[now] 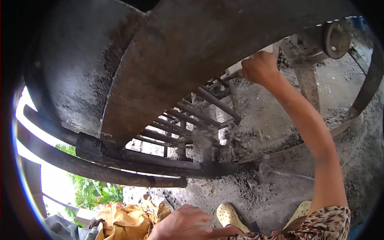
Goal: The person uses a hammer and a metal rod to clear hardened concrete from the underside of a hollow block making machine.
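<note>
My right arm stretches far forward, and my right hand [260, 67] is closed in a fist beside the lower edge of a large, rust-stained sheet-metal body [160, 68]. Something pale shows just beyond the fingers; what they grip, if anything, is hidden. A rack of dark metal bars [188, 116] sits under the metal body, left of that hand. My left hand [182, 224] is low in the picture, near my lap, with its fingers loosely stretched and nothing visible in it. Next to it lies a crumpled yellow-brown cloth or bag [124, 220].
Dark metal pipes [100, 170] run along the left. A round metal hub [337, 40] and curved frame bar [370, 80] stand at far right. A hammer-shaped tool [266, 168] lies on grey, gritty ground [256, 196]. My pale yellow clogs [230, 216] are below.
</note>
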Tool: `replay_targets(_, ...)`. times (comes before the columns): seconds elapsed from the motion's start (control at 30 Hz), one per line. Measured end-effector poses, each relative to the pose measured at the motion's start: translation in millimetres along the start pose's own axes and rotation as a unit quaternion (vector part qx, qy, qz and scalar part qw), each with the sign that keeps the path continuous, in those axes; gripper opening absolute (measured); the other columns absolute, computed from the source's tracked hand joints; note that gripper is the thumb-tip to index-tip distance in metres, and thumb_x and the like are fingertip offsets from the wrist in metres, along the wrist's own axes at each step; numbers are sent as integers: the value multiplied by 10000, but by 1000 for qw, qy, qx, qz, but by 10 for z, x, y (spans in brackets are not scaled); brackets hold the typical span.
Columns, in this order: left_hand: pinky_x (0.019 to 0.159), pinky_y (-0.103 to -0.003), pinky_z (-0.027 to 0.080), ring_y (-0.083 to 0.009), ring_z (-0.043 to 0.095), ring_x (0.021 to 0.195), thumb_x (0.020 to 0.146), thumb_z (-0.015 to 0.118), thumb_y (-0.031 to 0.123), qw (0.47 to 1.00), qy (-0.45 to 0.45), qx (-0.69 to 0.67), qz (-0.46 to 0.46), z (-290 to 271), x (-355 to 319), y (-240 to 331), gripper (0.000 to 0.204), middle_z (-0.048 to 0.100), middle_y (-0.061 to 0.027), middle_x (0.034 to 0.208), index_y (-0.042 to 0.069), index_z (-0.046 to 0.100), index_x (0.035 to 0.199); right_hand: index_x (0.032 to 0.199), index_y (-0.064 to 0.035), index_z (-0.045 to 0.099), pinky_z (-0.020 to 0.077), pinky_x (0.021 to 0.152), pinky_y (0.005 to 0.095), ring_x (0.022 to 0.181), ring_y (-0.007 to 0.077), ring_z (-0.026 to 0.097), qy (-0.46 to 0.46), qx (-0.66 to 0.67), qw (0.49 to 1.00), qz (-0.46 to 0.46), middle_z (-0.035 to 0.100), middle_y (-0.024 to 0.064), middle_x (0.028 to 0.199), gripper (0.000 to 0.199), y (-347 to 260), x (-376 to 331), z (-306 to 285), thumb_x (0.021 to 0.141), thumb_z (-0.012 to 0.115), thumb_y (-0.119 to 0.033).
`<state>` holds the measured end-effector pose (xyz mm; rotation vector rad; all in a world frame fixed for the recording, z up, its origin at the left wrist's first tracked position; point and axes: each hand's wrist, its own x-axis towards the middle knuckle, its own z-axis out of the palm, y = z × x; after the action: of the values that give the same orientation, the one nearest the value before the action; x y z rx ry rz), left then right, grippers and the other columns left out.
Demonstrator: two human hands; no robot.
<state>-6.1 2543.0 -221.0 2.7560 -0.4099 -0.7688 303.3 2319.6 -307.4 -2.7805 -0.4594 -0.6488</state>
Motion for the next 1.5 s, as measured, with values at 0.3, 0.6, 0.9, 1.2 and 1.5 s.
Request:
replay_targets(0.3, 743, -360, 458, -266, 558, 868, 701, 605, 192, 998, -9, 37, 55, -87, 97, 203, 227, 586, -98, 901, 63, 599, 889, 853, -108, 673, 498, 714, 370, 829, 265, 621, -103, 19, 992, 75, 642, 94, 895, 337, 182, -128, -150, 776, 566, -418)
replay_targets(0.6, 781, -352, 435, -266, 555, 860, 741, 650, 236, 999, -16, -19, 47, -10, 36, -89, 269, 605, -111, 880, 54, 615, 936, 858, -101, 668, 501, 709, 363, 839, 244, 625, -51, 48, 996, 56, 646, 80, 843, 354, 176, -20, 92, 767, 595, -436)
replay_targets(0.9, 751, -357, 445, -262, 562, 846, 723, 668, 217, 999, -43, 5, 17, 9, 76, -34, 275, 607, -105, 856, 39, 616, 927, 831, -112, 673, 486, 770, 352, 872, 241, 619, -71, 27, 997, 16, 645, 78, 901, 312, -194, 37, 123, 778, 587, -407)
replay_targets(1.2, 750, -348, 453, -264, 562, 840, 674, 701, 212, 998, -22, 6, -54, -15, 11, -79, 294, 609, -93, 839, 55, 627, 910, 778, -132, 674, 505, 678, 339, 813, 241, 630, 9, -18, 999, 36, 646, 68, 804, 222, 195, -124, -303, 786, 577, -333)
replay_targets(1.5, 740, -383, 467, -265, 578, 817, 643, 627, 110, 978, 77, -41, 189, -36, 103, 154, 305, 572, -138, 930, 39, 552, 930, 785, -106, 677, 498, 688, 346, 800, 249, 624, -1, -22, 1000, 22, 647, 80, 817, 215, 307, -278, -438, 763, 595, -304)
